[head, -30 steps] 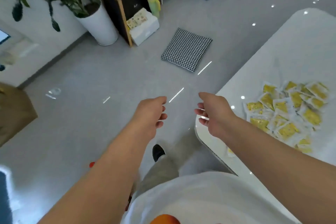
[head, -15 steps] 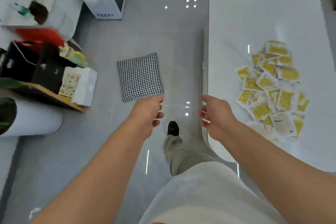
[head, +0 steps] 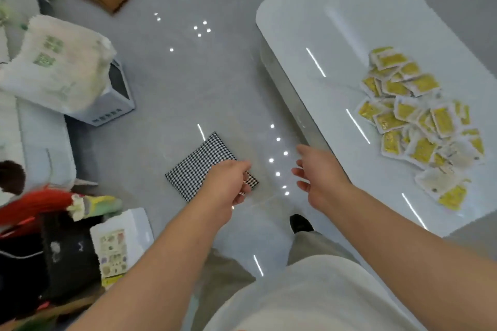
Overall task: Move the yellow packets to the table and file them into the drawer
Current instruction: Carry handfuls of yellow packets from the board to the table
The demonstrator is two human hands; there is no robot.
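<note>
Bright, floor glare, blurred left edge

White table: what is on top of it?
A heap of yellow sachet packets lies on the glossy white rounded table, on its right part. They overlap, so lower packets are partly hidden.

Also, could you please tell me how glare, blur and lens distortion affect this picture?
Head view: reflected lights glare as white streaks on the glossy table and as dots on the floor; the white bag at its left edge is smeared by blur; the yellow packets are soft, print unreadable; the wide lens bows the table's edges.
</note>
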